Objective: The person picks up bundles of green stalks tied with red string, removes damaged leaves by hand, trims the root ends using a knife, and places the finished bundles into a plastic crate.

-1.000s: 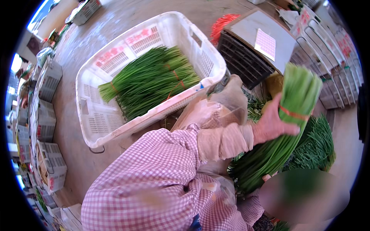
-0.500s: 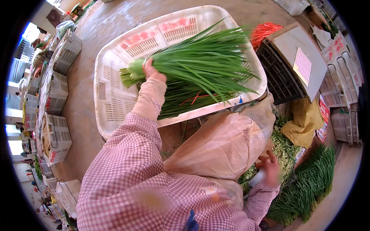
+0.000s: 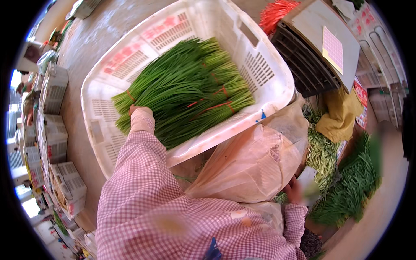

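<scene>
Bundles of green chives [image 3: 173,82] tied with red bands lie in a large white plastic crate [image 3: 271,93]. Some have their pale stem ends at the right side, others at the left. My left hand [image 3: 135,109], in a checked sleeve, is closed at the stem end of the left bundle, its fingers partly hidden among the stalks. Low on the right, my right hand [image 3: 294,192] hangs beside a pinkish mesh apron [image 3: 247,160], near a pale flat piece [image 3: 307,177]. Its fingers are smeared by motion.
A pile of loose chives [image 3: 351,186] lies on the floor at right, beside pale trimmings [image 3: 320,160]. A dark crate [image 3: 303,65] with a board on top stands behind, with red strips [image 3: 274,16] next to it. White crates [image 3: 56,134] line the left.
My left hand has lowered the chive bundle into the crate, onto the others. My right hand has moved down and closer to the apron. The view has shifted.
</scene>
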`<state>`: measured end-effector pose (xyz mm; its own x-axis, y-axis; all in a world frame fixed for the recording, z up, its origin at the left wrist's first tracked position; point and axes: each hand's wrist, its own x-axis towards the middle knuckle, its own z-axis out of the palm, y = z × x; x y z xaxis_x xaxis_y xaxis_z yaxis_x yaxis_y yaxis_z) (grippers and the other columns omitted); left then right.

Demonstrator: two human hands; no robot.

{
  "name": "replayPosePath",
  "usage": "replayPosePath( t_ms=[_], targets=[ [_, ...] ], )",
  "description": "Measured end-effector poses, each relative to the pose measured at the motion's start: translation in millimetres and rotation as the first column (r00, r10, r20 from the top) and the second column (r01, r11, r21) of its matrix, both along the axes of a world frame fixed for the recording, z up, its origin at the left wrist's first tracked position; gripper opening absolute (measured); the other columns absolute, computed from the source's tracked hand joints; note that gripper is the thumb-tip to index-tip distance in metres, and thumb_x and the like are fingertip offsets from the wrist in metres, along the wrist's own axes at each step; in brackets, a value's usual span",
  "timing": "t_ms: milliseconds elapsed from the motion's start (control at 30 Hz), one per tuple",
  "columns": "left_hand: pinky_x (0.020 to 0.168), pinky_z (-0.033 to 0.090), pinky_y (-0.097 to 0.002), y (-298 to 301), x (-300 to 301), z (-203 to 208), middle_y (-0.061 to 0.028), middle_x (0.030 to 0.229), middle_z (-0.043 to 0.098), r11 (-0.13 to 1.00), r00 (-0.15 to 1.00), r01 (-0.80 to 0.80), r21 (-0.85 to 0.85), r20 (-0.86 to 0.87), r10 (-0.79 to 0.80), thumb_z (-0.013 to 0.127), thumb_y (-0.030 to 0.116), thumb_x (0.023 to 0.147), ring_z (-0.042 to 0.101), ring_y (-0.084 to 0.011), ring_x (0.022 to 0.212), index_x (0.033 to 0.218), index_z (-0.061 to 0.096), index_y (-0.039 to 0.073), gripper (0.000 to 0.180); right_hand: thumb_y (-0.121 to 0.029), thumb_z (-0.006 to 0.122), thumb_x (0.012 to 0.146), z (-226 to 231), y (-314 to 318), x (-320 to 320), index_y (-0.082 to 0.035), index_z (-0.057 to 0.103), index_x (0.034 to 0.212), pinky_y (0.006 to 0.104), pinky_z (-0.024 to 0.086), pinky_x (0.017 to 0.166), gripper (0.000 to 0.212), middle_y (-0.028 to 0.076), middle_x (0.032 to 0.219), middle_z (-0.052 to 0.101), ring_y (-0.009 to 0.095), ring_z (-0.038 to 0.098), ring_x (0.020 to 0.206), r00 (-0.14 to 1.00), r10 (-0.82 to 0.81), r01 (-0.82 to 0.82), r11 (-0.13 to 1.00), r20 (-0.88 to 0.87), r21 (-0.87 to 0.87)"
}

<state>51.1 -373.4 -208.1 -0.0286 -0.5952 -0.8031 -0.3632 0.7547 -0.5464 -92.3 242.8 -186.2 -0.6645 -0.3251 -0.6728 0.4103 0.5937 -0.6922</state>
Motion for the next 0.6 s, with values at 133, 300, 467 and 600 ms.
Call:
replayPosePath(
  t_ms=[133, 300, 467, 600],
  targets=[
    [0.103, 0.037, -0.0352, -27.4, 76.2, -68.5, -0.0050, 0.137, 0.054, 0.836, 0.820, -0.495, -0.236, -0.445, 0.360, 0.036, 0.038, 0.099, 0.049, -0.0190, 0.125, 0.130, 0.055, 0.017, 0.042, -0.014, 0.058, 0.088, -16.1, 21.0, 1.6, 0.003, 0.055, 0.122, 0.0306, 0.050, 0.065, 0.037, 0.013, 0.081, 0.068, 0.016, 0.063, 0.075, 0.997, 0.080, -0.080, 0.997, 0.004, 0.000],
    [0.102, 0.039, -0.0360, -35.4, 27.6, -92.0, -0.0068, 0.135, 0.054, 0.900, 0.813, -0.352, -0.256, -0.560, 0.159, 0.039, 0.035, 0.098, 0.050, -0.0207, 0.123, 0.130, 0.053, 0.015, 0.041, -0.015, 0.061, 0.086, -39.7, 49.6, 30.5, 0.000, 0.056, 0.123, 0.0339, 0.052, 0.066, 0.040, 0.014, 0.085, 0.068, 0.020, 0.066, 0.079, 0.998, 0.055, -0.054, 0.998, -0.023, 0.042],
    [0.101, 0.040, -0.0367, -43.6, 34.1, -111.8, -0.0085, 0.134, 0.054, 0.950, 0.814, -0.167, -0.263, -0.581, -0.018, 0.042, 0.033, 0.098, 0.051, -0.0225, 0.121, 0.131, 0.051, 0.013, 0.040, -0.021, 0.066, 0.084, 14.2, -4.0, -1.9, 0.000, 0.057, 0.123, 0.0400, 0.052, 0.075, 0.045, 0.020, 0.097, 0.069, 0.034, 0.067, 0.087, 0.906, 0.366, -0.286, 0.899, -0.212, 0.330],
    [0.100, 0.041, -0.0373, -38.1, -9.0, -125.5, -0.0099, 0.132, 0.054, 0.953, 0.744, -0.190, -0.238, -0.668, -0.019, 0.044, 0.031, 0.097, 0.052, -0.0239, 0.119, 0.132, 0.050, 0.011, 0.040, -0.017, 0.065, 0.084, 57.1, 33.2, 6.3, -0.001, 0.058, 0.120, 0.0367, 0.054, 0.073, 0.040, 0.018, 0.090, 0.069, 0.028, 0.068, 0.080, 0.916, 0.189, -0.067, 0.942, -0.354, 0.328]
  ],
)
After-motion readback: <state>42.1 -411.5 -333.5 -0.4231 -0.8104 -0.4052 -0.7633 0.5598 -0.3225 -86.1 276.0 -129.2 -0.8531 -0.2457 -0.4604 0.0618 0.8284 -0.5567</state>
